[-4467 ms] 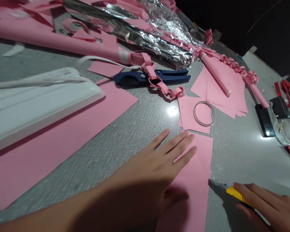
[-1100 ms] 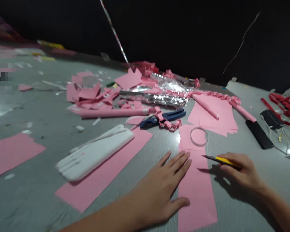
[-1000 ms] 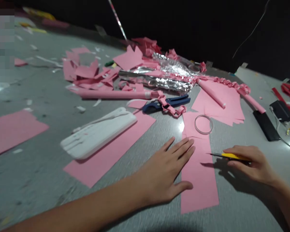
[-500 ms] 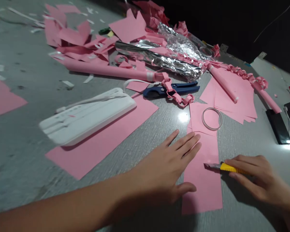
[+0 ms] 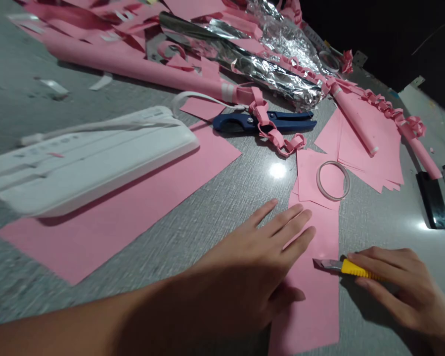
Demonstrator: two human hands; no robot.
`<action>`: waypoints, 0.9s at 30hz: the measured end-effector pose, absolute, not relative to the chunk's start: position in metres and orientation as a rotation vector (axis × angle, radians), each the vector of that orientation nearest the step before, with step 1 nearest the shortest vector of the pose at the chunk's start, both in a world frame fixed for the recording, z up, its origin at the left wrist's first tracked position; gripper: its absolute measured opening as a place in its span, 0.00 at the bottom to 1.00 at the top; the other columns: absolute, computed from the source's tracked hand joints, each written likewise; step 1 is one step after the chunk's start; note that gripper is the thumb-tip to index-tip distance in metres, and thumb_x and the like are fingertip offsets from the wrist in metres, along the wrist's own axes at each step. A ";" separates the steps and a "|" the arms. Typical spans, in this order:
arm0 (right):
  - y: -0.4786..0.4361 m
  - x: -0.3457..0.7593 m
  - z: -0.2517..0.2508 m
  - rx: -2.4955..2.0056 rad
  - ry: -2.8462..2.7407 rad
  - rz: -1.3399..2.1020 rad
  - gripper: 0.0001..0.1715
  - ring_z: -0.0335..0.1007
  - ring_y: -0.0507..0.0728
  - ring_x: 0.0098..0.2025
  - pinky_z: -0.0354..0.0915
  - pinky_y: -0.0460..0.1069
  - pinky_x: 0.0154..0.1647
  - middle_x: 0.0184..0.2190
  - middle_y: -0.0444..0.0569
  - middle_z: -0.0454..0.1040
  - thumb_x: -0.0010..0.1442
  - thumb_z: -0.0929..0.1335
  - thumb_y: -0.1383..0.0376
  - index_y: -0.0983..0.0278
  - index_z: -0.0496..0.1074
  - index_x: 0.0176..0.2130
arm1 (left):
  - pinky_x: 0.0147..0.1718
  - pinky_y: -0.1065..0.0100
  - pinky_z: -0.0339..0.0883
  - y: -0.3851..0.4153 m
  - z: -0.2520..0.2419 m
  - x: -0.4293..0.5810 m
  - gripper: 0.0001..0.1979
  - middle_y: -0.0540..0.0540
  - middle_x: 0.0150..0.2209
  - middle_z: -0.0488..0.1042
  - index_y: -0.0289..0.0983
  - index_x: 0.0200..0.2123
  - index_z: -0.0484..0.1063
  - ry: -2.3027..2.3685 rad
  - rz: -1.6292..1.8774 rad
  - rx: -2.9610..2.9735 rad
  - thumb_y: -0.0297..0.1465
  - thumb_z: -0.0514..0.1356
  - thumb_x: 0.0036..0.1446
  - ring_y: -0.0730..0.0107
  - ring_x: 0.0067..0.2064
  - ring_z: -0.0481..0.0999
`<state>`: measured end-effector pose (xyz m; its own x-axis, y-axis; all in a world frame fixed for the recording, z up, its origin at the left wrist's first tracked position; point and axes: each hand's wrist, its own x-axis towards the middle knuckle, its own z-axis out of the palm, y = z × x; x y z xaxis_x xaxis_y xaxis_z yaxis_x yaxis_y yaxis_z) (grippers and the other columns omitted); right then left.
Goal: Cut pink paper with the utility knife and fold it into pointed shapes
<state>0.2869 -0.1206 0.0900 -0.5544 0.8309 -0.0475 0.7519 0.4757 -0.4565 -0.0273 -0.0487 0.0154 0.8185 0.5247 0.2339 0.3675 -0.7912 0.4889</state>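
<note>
My left hand [image 5: 270,252] lies with fingers spread over the left side of a pink paper strip [image 5: 315,316] on the grey table. In my right hand [image 5: 400,277] is a yellow utility knife [image 5: 359,270], its blade out and pointing left above the strip. I cannot tell whether the blade touches the paper. At the far end of the strip a roll of clear tape [image 5: 320,180] lies on a smaller pink piece [image 5: 307,173].
Left stands a white power strip [image 5: 96,163] on a pink sheet [image 5: 133,222]. Behind are blue-handled scissors or cutters [image 5: 233,122], a pink paper chain [image 5: 276,138], a rolled pink tube [image 5: 141,71] and crumpled foil [image 5: 274,74]. Pink sheets [image 5: 371,148] and a black phone-like object [image 5: 432,200] lie right.
The view has moved closer and tilted, so the power strip looks larger and further left. Both hands keep nearly the same pose; a shadow now covers more of my left hand.
</note>
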 end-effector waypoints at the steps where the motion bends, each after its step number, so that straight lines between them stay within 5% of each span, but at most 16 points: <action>1: -0.121 0.287 0.090 -1.375 -2.547 0.647 0.18 0.84 0.55 0.37 0.72 0.51 0.34 0.44 0.48 0.86 0.78 0.66 0.66 0.59 0.74 0.63 | 0.74 0.37 0.52 -0.049 0.013 -0.027 0.41 0.30 0.76 0.63 0.32 0.71 0.66 0.668 0.522 2.583 0.51 0.68 0.66 0.39 0.76 0.64; 20: -0.119 0.281 0.092 -1.385 -2.567 0.618 0.18 0.83 0.55 0.35 0.73 0.50 0.33 0.43 0.48 0.86 0.79 0.64 0.67 0.59 0.75 0.63 | 0.75 0.40 0.52 -0.052 0.013 -0.026 0.41 0.32 0.75 0.66 0.33 0.69 0.68 0.715 0.570 2.559 0.51 0.71 0.63 0.42 0.75 0.65; 27: -0.128 0.270 0.103 -1.452 -2.649 0.546 0.18 0.85 0.57 0.39 0.77 0.50 0.36 0.46 0.53 0.86 0.81 0.63 0.65 0.62 0.73 0.64 | 0.75 0.38 0.55 -0.054 0.014 -0.026 0.36 0.35 0.76 0.66 0.36 0.69 0.70 0.761 0.546 2.511 0.34 0.66 0.56 0.43 0.74 0.69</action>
